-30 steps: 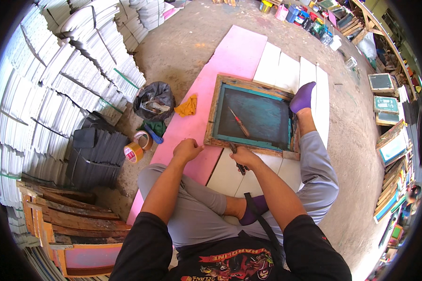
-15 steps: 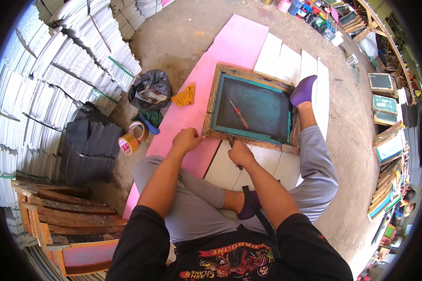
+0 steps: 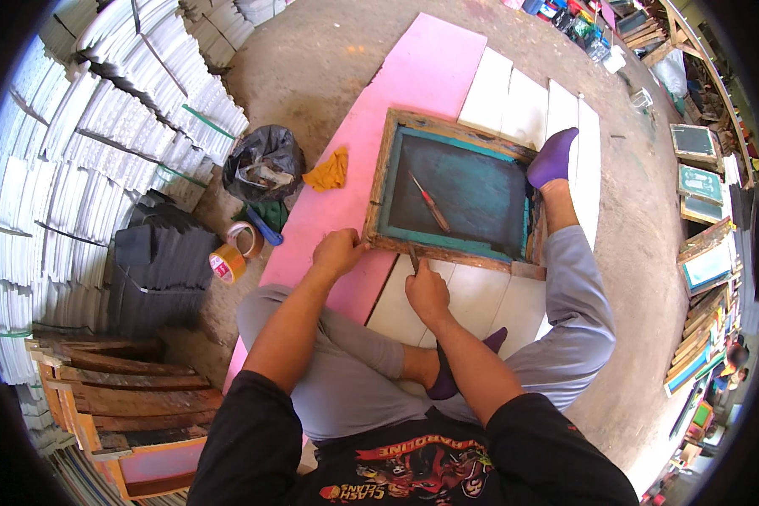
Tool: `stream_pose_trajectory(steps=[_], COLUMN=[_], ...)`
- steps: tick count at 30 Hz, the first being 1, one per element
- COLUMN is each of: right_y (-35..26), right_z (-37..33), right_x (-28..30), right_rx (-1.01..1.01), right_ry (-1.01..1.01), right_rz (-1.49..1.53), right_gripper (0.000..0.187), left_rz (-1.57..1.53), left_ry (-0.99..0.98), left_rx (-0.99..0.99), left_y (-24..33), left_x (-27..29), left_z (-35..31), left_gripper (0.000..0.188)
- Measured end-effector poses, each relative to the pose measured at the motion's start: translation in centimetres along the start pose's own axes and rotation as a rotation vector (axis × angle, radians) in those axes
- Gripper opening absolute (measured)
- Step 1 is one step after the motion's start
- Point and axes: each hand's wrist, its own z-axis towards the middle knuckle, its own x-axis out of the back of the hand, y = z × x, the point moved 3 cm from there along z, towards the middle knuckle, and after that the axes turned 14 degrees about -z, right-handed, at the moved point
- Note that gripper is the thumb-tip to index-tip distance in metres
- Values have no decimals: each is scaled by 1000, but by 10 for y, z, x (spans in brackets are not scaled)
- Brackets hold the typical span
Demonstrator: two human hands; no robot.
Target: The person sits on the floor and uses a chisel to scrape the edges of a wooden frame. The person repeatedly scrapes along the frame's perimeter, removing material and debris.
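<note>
In the black bag (image 3: 290,152), scraps (image 3: 266,175); right fingers (image 3: 424,270) grip a tool (image 3: 413,256), left fingers (image 3: 348,239) unclear.

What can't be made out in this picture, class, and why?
Most of the dark tool: head view, covered by the right hand.
Palm of the left hand: head view, hidden by its back.
Bottom of the black bag: head view, hidden by its contents.
Blue container: head view, cut by the top edge.
</note>
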Motion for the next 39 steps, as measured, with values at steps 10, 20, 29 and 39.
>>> stream_pose_trajectory(steps=[10, 20, 29, 39], right_y=[9, -89, -82, 14], right_z=[5, -8, -13, 13], right_x=[-22, -46, -41, -2], right_rx=[173, 379, 204, 224], right_ry=[-26, -552, -776, -761], right_rz=[99, 583, 674, 669], right_gripper=[32, 24, 38, 41], left_rz=[-39, -557, -512, -189], left_ry=[-53, -173, -42, -2], left_rx=[-23, 181, 163, 93], left_y=[-4, -35, -46, -25], left_x=[7, 31, 34, 20], left_z=[-5, -23, -20, -9], left_gripper=[42, 33, 34, 42])
